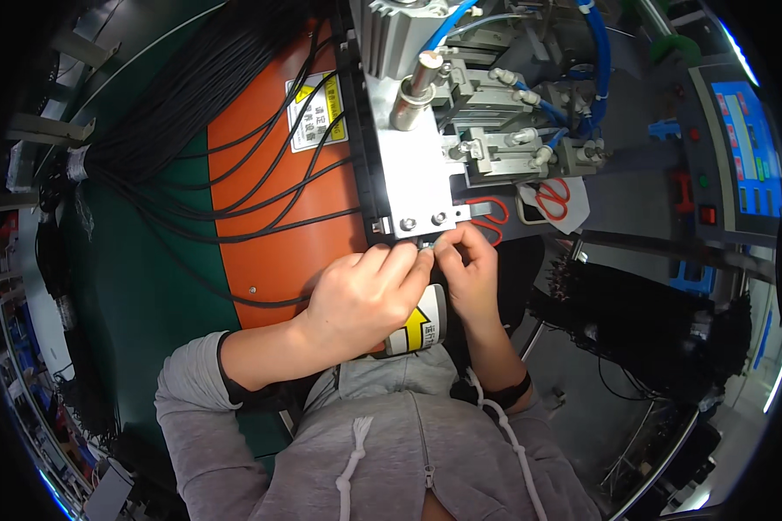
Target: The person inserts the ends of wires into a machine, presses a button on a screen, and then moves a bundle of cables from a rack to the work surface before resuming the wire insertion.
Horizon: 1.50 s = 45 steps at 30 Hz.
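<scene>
My left hand (365, 286) is closed at the front end of a metal machine head (413, 165), its thumb and fingers pinched together. A black cable (274, 304) runs from the left into this hand, and its end is hidden by the fingers. Close against those fingertips, my right hand (469, 273) pinches with thumb and forefinger just under the machine head's edge. Whatever small piece lies between the fingertips is too covered to name. Other black cables (243, 213) lead across the orange surface (287, 252) into the machine's dark left side.
A thick black cable bundle (208, 87) lies at the far left on the green table (169, 286). Red-handled scissors (552, 200) rest right of the machine. Air cylinders (487, 104) with blue hoses (601, 61), a touch screen (752, 152) and another cable bundle (652, 313) stand to the right.
</scene>
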Each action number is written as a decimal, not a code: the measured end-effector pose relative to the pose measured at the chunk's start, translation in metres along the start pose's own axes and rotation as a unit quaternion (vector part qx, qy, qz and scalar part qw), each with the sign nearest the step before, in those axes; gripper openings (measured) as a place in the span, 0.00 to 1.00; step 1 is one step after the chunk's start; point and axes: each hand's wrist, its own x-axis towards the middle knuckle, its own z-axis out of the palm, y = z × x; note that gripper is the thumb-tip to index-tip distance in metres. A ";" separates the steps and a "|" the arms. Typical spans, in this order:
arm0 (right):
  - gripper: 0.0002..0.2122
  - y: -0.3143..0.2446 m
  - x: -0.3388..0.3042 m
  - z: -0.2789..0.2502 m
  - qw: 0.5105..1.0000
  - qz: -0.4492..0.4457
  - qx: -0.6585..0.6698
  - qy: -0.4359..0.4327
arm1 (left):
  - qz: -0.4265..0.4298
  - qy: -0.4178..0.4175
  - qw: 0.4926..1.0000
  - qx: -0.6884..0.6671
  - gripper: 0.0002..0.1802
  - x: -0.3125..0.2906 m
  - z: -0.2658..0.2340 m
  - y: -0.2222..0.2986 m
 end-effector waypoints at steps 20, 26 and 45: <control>0.37 -0.144 -0.035 -0.016 0.849 -0.351 0.321 -0.230 | -0.089 -0.005 0.996 0.001 0.14 -0.015 -0.021 -0.005; 0.30 -0.232 -0.073 0.055 0.765 -0.452 0.450 -0.085 | -0.091 0.020 0.996 -0.004 0.14 -0.018 -0.024 0.001; 0.14 -0.099 -0.011 0.018 0.900 -0.378 -0.043 -0.214 | -0.164 0.149 0.975 0.023 0.22 0.030 -0.043 -0.127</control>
